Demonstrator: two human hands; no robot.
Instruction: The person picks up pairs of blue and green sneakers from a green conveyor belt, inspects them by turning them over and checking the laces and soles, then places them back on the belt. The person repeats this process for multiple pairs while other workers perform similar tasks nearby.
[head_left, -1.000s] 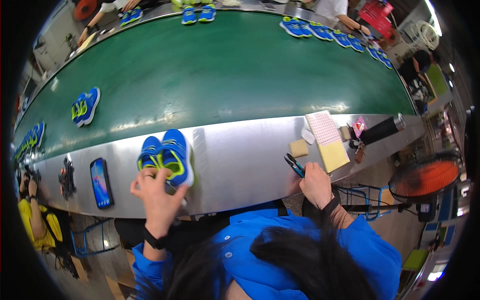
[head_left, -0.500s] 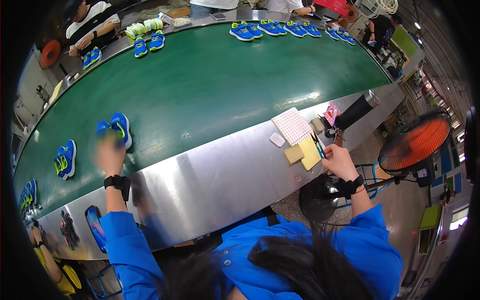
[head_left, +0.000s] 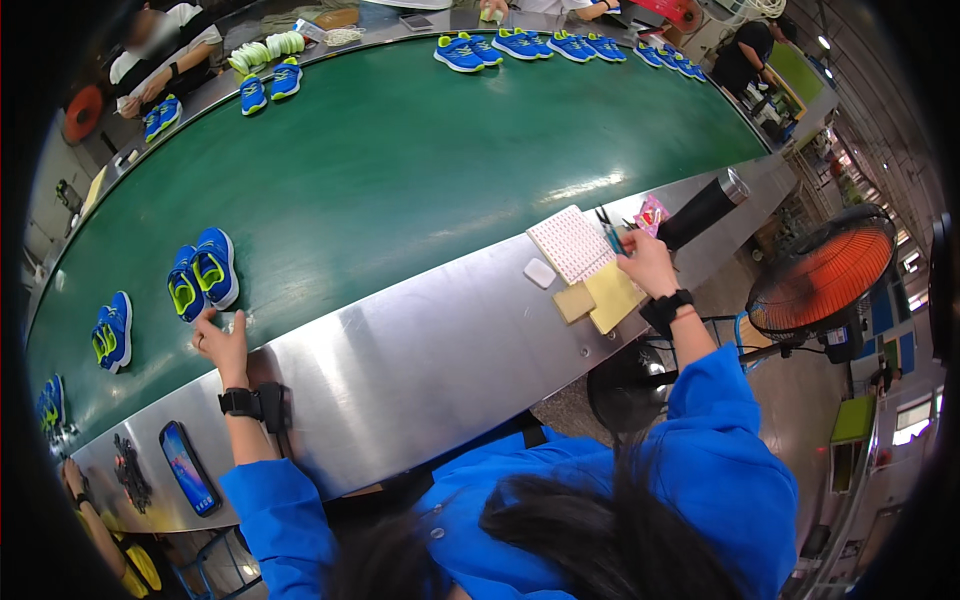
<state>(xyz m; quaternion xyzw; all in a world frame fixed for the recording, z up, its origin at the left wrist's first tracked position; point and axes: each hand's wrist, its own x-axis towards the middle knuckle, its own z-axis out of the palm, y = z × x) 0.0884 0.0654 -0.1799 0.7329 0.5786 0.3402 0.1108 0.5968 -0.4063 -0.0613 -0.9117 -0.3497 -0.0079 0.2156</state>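
A pair of blue shoes [head_left: 213, 268] with lime lining stands on the green belt [head_left: 400, 170], toes pointing away from me. Just below their heels is my left hand [head_left: 222, 342], thumb and forefinger apart, holding nothing. The thumb is clear of the shoes; whether a fingertip touches a heel I cannot tell. My right hand [head_left: 648, 265] grips small teal-handled thread snips [head_left: 613, 236], their dark points directed away from me over a white pad with pink marks [head_left: 572, 245]. Under that hand lies a yellow sheet [head_left: 618, 298], beside a tan sponge-like block [head_left: 573, 302].
A metal ledge [head_left: 400, 365] borders the belt, bearing a phone [head_left: 188, 468], a white oval piece [head_left: 540, 273] and a black cylinder [head_left: 706, 210]. More shoes [head_left: 113, 332] sit leftward and along the far edge [head_left: 460, 52]. At right is a fan [head_left: 830, 275]. Co-workers [head_left: 160, 65] stand opposite.
My left hand has drawn back toward me from over the shoes, uncovering them. The pair sits slightly farther left. My right hand has moved away from me with the snips.
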